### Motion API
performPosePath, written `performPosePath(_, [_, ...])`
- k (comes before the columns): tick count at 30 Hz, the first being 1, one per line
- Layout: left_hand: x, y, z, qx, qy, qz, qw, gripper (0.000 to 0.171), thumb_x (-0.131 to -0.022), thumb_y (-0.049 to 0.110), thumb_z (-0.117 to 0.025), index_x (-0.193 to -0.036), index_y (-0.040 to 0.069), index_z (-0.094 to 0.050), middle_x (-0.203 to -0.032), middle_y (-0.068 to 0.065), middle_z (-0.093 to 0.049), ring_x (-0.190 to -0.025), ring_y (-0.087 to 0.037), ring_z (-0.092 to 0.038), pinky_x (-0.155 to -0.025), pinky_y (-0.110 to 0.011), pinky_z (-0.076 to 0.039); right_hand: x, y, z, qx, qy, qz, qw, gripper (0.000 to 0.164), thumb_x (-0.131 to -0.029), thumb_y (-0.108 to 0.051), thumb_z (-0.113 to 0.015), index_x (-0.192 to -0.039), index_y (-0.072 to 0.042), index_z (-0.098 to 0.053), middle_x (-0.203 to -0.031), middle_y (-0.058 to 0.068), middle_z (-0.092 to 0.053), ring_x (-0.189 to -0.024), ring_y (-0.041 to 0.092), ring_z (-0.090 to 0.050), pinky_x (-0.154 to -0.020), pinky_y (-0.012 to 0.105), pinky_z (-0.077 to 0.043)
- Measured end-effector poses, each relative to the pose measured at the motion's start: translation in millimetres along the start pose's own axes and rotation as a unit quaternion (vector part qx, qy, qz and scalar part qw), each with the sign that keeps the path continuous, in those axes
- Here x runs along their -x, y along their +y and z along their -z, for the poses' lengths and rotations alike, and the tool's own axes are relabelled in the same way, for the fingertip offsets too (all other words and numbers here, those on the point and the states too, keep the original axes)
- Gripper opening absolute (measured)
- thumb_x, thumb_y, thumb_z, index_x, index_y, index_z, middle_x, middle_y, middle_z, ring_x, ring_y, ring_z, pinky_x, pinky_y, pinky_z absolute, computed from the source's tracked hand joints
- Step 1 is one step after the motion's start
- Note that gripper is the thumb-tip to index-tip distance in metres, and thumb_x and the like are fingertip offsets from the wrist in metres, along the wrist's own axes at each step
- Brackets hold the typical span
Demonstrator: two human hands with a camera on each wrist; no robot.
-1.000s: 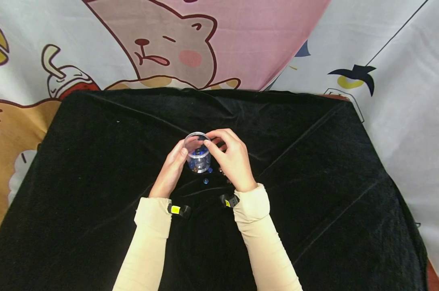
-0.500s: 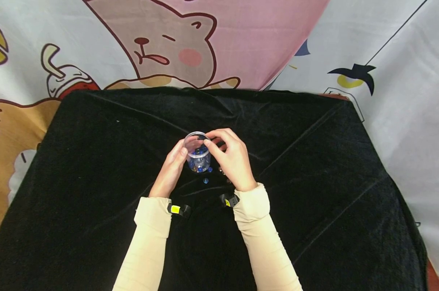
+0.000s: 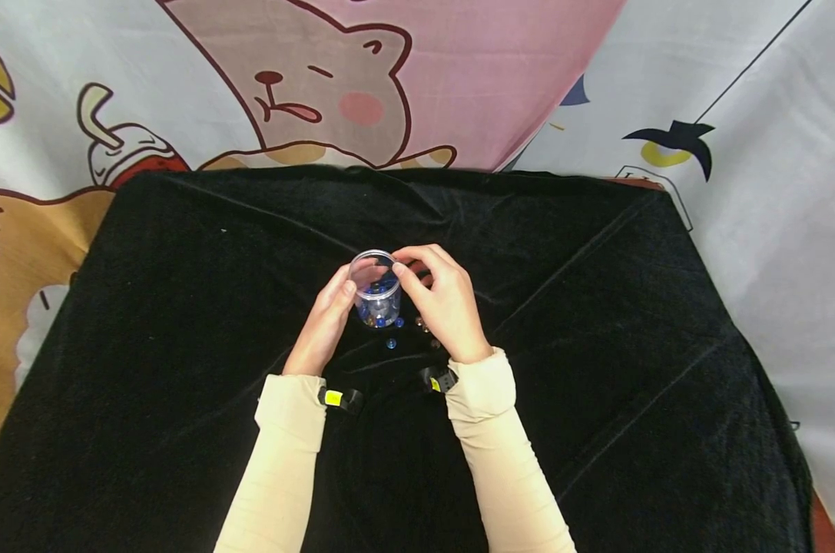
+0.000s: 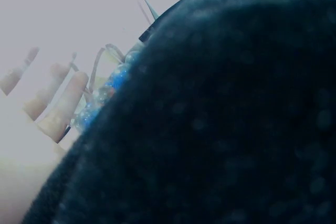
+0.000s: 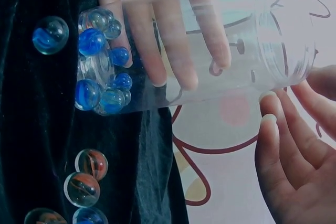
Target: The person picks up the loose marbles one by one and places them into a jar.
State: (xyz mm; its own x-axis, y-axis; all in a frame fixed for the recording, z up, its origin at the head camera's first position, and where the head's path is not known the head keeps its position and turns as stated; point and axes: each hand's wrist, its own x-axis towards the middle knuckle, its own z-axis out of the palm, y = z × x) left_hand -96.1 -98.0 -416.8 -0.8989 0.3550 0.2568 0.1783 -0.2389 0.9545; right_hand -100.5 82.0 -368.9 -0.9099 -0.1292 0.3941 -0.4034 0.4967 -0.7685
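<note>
A clear plastic jar (image 3: pixel 379 307) stands upright and lidless on the black cloth. Blue and clear marbles (image 5: pixel 92 42) lie at its bottom. My left hand (image 3: pixel 327 322) grips the jar's left side, its fingers spread round the far wall. At the right of the rim is my right hand (image 3: pixel 446 303), thumb and forefinger close to the edge, the other fingers loosely bent. No marble shows between its fingertips. A blue marble (image 3: pixel 392 344) lies before the jar and another blue marble (image 3: pixel 399 323) beside its base. Orange-streaked marbles (image 5: pixel 82 189) sit beneath my right hand.
Black velvety cloth (image 3: pixel 597 346) with shallow creases covers the table. A printed cartoon curtain (image 3: pixel 493 84) hangs behind the far edge. Dark cloth, badly blurred, fills much of the left wrist view.
My right thumb has drawn back slightly from over the jar's mouth. A blue marble has come into sight at the jar's front bottom. The left hand keeps its grip.
</note>
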Motion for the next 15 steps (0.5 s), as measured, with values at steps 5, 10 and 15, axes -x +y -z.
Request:
performPosePath(5, [-0.4,0.1,0.1,-0.001,0.002,-0.004,1.0000,0.041,-0.097,0.023,-0.029,-0.132,0.002,-0.036,-0.130,-0.027,-0.039,-0.124,-0.037,-0.032,-0.101,-0.054,-0.015,-0.4,0.6,2.2,0.008,-0.002,0.005,1.000,0.021,-0.088,-0.030,-0.056,-0.102,-0.016,-0.063,-0.093,-0.011,-0.058,-0.078,0.001,-0.054,-0.067,0.025,-0.047])
performPosePath(10, [-0.7,-0.1,0.2,-0.006,0.004,-0.002,1.0000,0.042,-0.097,0.028,-0.031,-0.132,0.004,-0.036,-0.130,-0.027,-0.039,-0.124,-0.036,-0.031,-0.102,-0.052,-0.015,-0.8,1.1,5.7,0.003,-0.010,0.007,1.000,0.020,-0.088,-0.029,-0.056,-0.101,-0.016,-0.064,-0.090,-0.012,-0.058,-0.077,0.001,-0.054,-0.067,0.027,-0.048])
performPosePath(15, [-0.5,0.0,0.4,-0.007,0.002,-0.004,1.0000,0.045,-0.096,0.032,-0.032,-0.132,0.004,-0.036,-0.130,-0.027,-0.039,-0.124,-0.037,-0.031,-0.102,-0.052,-0.015,-1.4,2.3,9.7,0.011,-0.030,0.000,0.999,0.019,-0.088,-0.027,-0.055,-0.101,-0.016,-0.064,-0.089,-0.010,-0.058,-0.077,0.003,-0.054,-0.068,0.032,-0.048])
